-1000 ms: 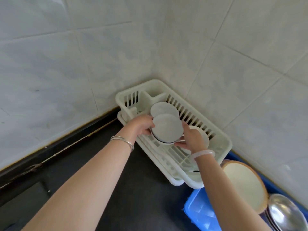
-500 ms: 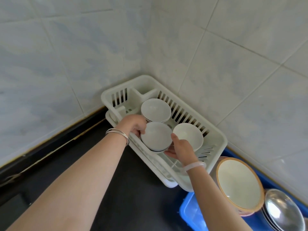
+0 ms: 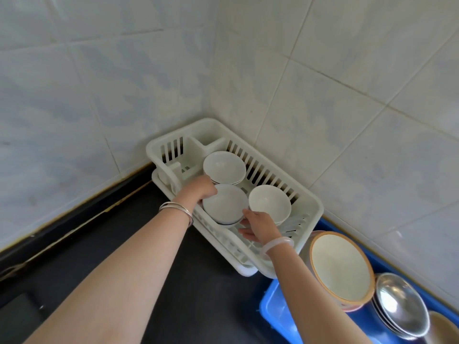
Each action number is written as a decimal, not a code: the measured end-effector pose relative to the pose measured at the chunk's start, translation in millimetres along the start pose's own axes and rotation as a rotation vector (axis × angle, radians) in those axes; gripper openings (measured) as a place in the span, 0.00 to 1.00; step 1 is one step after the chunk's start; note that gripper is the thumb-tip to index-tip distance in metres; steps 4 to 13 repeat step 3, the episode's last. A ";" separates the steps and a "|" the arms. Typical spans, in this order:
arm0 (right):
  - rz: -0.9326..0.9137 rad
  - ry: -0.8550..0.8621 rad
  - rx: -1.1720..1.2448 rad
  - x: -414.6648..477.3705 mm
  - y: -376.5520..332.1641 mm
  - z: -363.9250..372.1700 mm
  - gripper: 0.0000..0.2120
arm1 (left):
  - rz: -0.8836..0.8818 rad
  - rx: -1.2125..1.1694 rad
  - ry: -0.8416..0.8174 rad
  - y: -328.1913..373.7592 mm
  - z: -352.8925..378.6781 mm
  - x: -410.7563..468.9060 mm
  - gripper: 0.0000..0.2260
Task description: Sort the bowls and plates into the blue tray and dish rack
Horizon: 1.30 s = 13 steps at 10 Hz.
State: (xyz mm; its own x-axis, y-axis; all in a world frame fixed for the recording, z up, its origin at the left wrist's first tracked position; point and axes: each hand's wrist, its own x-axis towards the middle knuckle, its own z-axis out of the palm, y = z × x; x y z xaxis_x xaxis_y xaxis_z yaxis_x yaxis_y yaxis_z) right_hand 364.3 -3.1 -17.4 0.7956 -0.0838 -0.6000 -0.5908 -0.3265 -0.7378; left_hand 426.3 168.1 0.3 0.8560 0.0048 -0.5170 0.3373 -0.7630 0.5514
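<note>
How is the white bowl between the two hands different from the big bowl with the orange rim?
The white bowl sits in the dish rack; the orange-rimmed bowl is at the blue tray. The white bowl looks smaller. The left hand and right hand touch the white bowl; nothing touches the orange-rimmed bowl. Both are pale inside and empty.

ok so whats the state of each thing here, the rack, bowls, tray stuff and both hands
white plastic dish rack: upright in the corner, holding three bowls
far white ceramic bowl: upright, empty, untouched
near white ceramic bowl: upright in the rack, between both hands
right-side white bowl: upright, empty
left hand: gripping the near bowl's rim
right hand: fingers at the near bowl's edge
blue plastic tray: holding stacked dishes
orange-rimmed bowl: tilted, empty
steel plates: stacked
</note>
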 end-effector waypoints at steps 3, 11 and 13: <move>-0.407 0.041 0.200 -94.6 -31.2 -61.0 0.10 | 0.118 -0.271 0.432 4.1 24.1 -69.7 0.11; -0.407 0.041 0.200 -94.6 -31.2 -61.0 0.10 | 0.118 -0.271 0.432 4.1 24.1 -69.7 0.11; -0.407 0.041 0.200 -94.6 -31.2 -61.0 0.10 | 0.118 -0.271 0.432 4.1 24.1 -69.7 0.11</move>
